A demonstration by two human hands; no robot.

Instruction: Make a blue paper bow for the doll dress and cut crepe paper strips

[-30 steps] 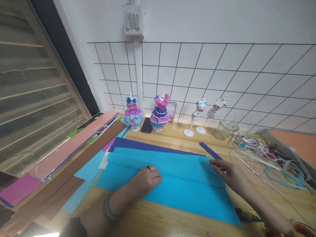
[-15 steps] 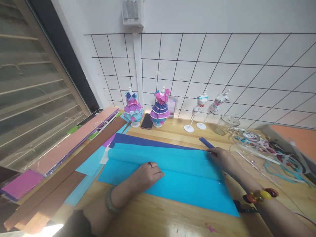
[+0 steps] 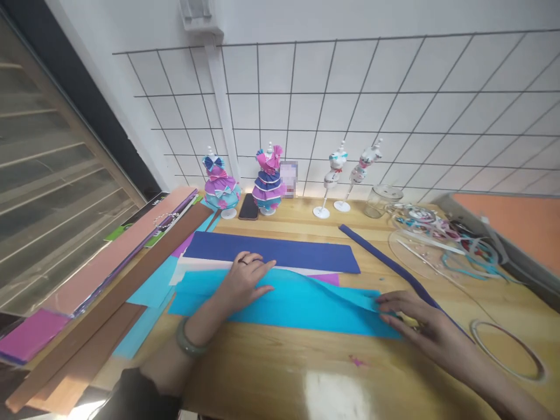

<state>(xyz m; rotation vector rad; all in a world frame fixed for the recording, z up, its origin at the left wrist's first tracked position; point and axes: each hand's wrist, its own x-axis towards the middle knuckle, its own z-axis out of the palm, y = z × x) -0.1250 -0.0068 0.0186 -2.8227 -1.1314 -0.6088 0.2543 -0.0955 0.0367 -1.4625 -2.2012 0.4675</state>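
A bright blue crepe-like sheet (image 3: 301, 312) lies across the middle of the table, folded over lengthwise, with its upper layer lifted towards the right end. My left hand (image 3: 247, 280) rests on its upper edge, fingers and thumb apart. At the right end, my right hand (image 3: 413, 321) pinches the sheet's corner between thumb and fingers. Just beyond lies a dark blue sheet (image 3: 280, 252), with a white sheet (image 3: 210, 266) and a purple piece (image 3: 326, 279) showing below it. A long dark blue strip (image 3: 380, 255) runs beside and behind my right hand.
Two doll forms in frilled dresses (image 3: 221, 186) (image 3: 268, 184) and two bare white forms (image 3: 336, 172) (image 3: 365, 166) stand along the wall. A phone (image 3: 249, 207), a glass jar (image 3: 381, 201) and tangled ribbons (image 3: 464, 239) are also there. Brown strips (image 3: 131, 265) lie left; a ring (image 3: 507, 350) lies right.
The blue sheet's far edge has been folded towards me, uncovering the dark blue, white and purple pieces. My right hand has moved nearer with the corner. My left fingers have spread.
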